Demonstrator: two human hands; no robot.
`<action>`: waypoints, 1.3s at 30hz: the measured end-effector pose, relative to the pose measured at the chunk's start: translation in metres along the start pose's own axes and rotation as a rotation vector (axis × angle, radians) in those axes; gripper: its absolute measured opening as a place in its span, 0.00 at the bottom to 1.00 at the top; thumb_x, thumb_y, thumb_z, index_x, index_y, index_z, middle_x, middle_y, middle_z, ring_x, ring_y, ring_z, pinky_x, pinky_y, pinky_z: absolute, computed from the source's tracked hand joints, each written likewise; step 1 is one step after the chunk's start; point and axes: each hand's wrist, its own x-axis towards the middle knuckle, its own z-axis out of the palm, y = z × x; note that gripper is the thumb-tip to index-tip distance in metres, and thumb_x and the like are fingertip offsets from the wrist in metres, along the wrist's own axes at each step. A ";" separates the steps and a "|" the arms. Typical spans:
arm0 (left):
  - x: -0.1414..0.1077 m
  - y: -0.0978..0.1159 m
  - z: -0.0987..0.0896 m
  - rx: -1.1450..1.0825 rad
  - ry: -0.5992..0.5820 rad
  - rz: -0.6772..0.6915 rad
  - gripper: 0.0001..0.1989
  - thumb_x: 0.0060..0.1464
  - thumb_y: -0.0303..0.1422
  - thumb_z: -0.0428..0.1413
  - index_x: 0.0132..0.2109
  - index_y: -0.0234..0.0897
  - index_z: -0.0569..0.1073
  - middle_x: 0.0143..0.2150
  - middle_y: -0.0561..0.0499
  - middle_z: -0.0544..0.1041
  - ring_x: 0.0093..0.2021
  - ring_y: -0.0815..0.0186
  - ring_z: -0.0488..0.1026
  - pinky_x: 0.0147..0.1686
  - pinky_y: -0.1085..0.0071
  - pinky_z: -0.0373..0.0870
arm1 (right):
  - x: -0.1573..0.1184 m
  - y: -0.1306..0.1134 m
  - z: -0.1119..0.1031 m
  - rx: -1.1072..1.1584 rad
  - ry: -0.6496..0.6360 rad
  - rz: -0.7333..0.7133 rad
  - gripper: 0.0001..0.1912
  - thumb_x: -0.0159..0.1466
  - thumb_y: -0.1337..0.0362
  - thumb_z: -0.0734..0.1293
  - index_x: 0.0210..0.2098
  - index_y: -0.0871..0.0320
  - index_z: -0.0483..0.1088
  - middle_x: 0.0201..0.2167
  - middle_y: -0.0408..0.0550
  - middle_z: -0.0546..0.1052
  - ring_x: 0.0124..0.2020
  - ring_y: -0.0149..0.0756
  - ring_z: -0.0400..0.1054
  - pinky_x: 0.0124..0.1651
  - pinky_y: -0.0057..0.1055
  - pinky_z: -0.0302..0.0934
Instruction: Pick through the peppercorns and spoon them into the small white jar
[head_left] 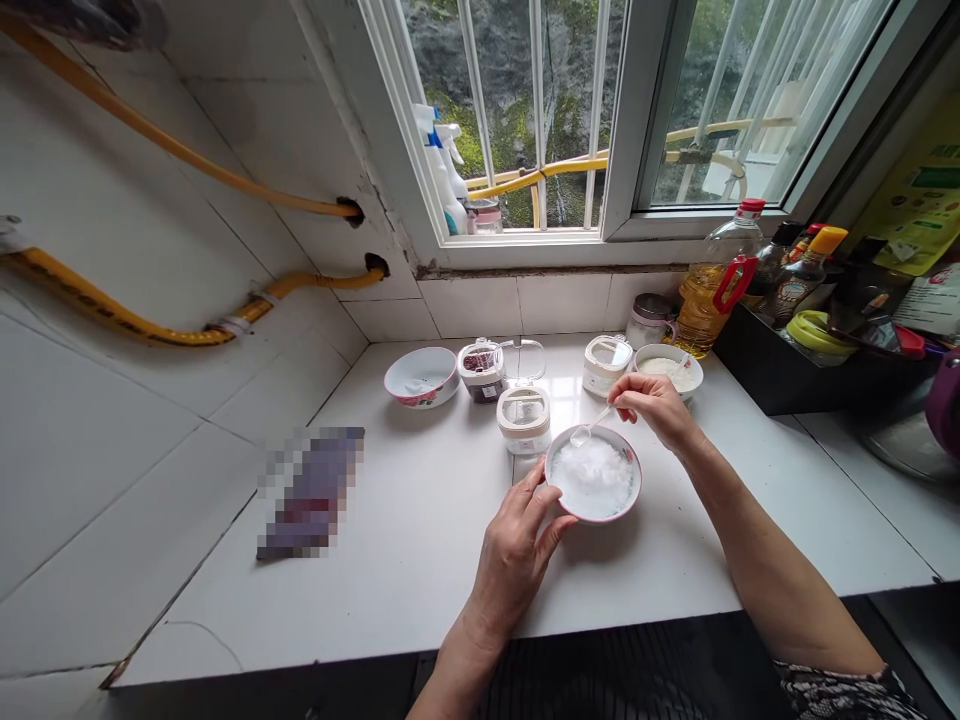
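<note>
My left hand (517,535) grips the left side of a bowl (637,490) with a pink rim, thumb and fingers against its edge. White granules (592,475), like salt or sugar, fill much of this bowl. Pinched in the fingers of my right hand (652,405) is a small clear spoon (581,435), its tip low over the granules at the bowl's far side. Just beyond the bowl stands a clear seasoning jar (523,420) with a white rim. Another seasoning jar (481,370), holding dark red contents, has its clear lid raised.
A third seasoning jar (600,365) and a bowl of pale granules (694,378) stand behind my right hand. At back left sits a bowl (424,395) with white residue. An oil bottle (705,300) and a black box (772,370) of bottles line the right. A blurred dark object (315,490) lies left.
</note>
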 end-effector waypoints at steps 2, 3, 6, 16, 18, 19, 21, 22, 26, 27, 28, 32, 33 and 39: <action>0.000 0.000 0.000 -0.002 0.000 0.001 0.08 0.68 0.36 0.51 0.49 0.38 0.69 0.57 0.38 0.75 0.60 0.55 0.73 0.53 0.62 0.77 | 0.001 0.000 0.000 0.037 0.001 0.032 0.04 0.44 0.66 0.66 0.17 0.58 0.72 0.13 0.40 0.67 0.17 0.27 0.57 0.22 0.27 0.51; 0.000 0.000 0.000 -0.005 0.000 -0.001 0.08 0.68 0.36 0.51 0.49 0.38 0.69 0.57 0.38 0.75 0.60 0.55 0.73 0.53 0.62 0.77 | 0.002 0.000 0.000 0.055 -0.001 0.049 0.04 0.43 0.66 0.66 0.17 0.58 0.72 0.12 0.40 0.67 0.17 0.27 0.56 0.22 0.27 0.50; 0.000 0.000 0.000 -0.022 -0.006 -0.011 0.08 0.68 0.36 0.51 0.49 0.39 0.70 0.58 0.37 0.74 0.61 0.56 0.73 0.53 0.62 0.77 | 0.003 0.002 0.001 0.116 0.009 0.109 0.03 0.42 0.67 0.66 0.16 0.59 0.72 0.11 0.40 0.66 0.16 0.26 0.56 0.21 0.27 0.49; 0.000 0.001 0.000 -0.036 -0.012 -0.021 0.07 0.67 0.35 0.52 0.50 0.39 0.70 0.60 0.37 0.73 0.62 0.55 0.72 0.55 0.62 0.76 | -0.009 0.014 0.042 0.090 0.072 -0.226 0.08 0.58 0.59 0.70 0.34 0.57 0.76 0.27 0.45 0.79 0.28 0.35 0.73 0.35 0.34 0.69; 0.000 0.001 0.000 -0.032 -0.008 -0.018 0.08 0.67 0.35 0.52 0.50 0.39 0.70 0.60 0.37 0.73 0.61 0.55 0.72 0.54 0.61 0.76 | -0.012 0.018 0.048 -0.119 0.041 -0.390 0.06 0.63 0.62 0.67 0.36 0.56 0.77 0.30 0.47 0.81 0.32 0.37 0.75 0.38 0.35 0.69; 0.000 0.001 0.000 -0.030 -0.007 -0.017 0.08 0.67 0.35 0.52 0.50 0.39 0.70 0.60 0.37 0.73 0.60 0.55 0.73 0.54 0.61 0.76 | -0.014 0.019 0.050 -0.230 0.021 -0.477 0.07 0.64 0.65 0.66 0.36 0.55 0.77 0.31 0.48 0.81 0.33 0.37 0.75 0.39 0.35 0.69; 0.000 0.001 0.000 -0.027 -0.005 -0.016 0.08 0.67 0.36 0.52 0.49 0.38 0.70 0.60 0.37 0.73 0.59 0.55 0.74 0.53 0.62 0.76 | -0.015 0.020 0.049 -0.400 -0.010 -0.613 0.09 0.65 0.68 0.64 0.35 0.54 0.77 0.32 0.48 0.82 0.34 0.38 0.75 0.41 0.36 0.68; 0.000 0.000 0.000 -0.026 -0.004 -0.017 0.08 0.67 0.36 0.52 0.49 0.38 0.70 0.60 0.37 0.73 0.59 0.55 0.74 0.53 0.62 0.77 | -0.015 0.019 0.046 -0.438 -0.010 -0.648 0.10 0.65 0.69 0.63 0.35 0.54 0.77 0.32 0.49 0.82 0.34 0.38 0.75 0.41 0.36 0.68; 0.000 0.001 0.000 -0.021 -0.006 -0.019 0.08 0.68 0.36 0.52 0.49 0.39 0.70 0.59 0.37 0.73 0.60 0.55 0.73 0.53 0.61 0.77 | -0.013 0.008 0.027 -0.385 0.110 -0.590 0.08 0.62 0.69 0.64 0.35 0.57 0.76 0.29 0.46 0.80 0.30 0.36 0.74 0.38 0.32 0.66; 0.000 0.001 0.000 -0.020 -0.005 -0.017 0.08 0.68 0.36 0.52 0.49 0.39 0.70 0.59 0.37 0.74 0.60 0.55 0.73 0.53 0.62 0.77 | -0.013 0.005 0.020 -0.383 0.148 -0.560 0.07 0.60 0.69 0.64 0.33 0.57 0.75 0.26 0.45 0.78 0.28 0.35 0.72 0.36 0.31 0.65; 0.000 0.001 0.000 -0.018 -0.004 -0.015 0.08 0.68 0.36 0.51 0.49 0.39 0.70 0.59 0.37 0.74 0.60 0.55 0.73 0.53 0.62 0.77 | -0.012 0.002 0.013 -0.381 0.171 -0.537 0.07 0.58 0.70 0.64 0.29 0.57 0.74 0.23 0.43 0.76 0.26 0.33 0.69 0.34 0.30 0.64; 0.000 0.001 -0.001 -0.009 -0.005 -0.014 0.08 0.68 0.36 0.51 0.49 0.39 0.69 0.58 0.38 0.75 0.61 0.55 0.73 0.53 0.62 0.77 | -0.010 -0.005 -0.004 -0.443 0.114 -0.430 0.07 0.52 0.69 0.61 0.22 0.57 0.70 0.17 0.40 0.69 0.20 0.29 0.59 0.25 0.27 0.54; 0.001 0.001 -0.001 -0.007 -0.007 -0.014 0.08 0.68 0.36 0.51 0.50 0.39 0.69 0.58 0.38 0.74 0.61 0.55 0.73 0.53 0.61 0.77 | -0.011 -0.006 -0.005 -0.466 0.100 -0.423 0.07 0.51 0.69 0.61 0.21 0.57 0.69 0.17 0.40 0.68 0.20 0.29 0.58 0.24 0.27 0.52; 0.000 0.001 -0.001 0.002 -0.008 -0.012 0.08 0.68 0.36 0.51 0.50 0.39 0.70 0.59 0.38 0.74 0.60 0.56 0.73 0.53 0.62 0.77 | -0.013 -0.002 0.006 -0.557 0.018 -0.440 0.07 0.51 0.70 0.60 0.20 0.57 0.67 0.15 0.39 0.66 0.19 0.27 0.56 0.25 0.27 0.50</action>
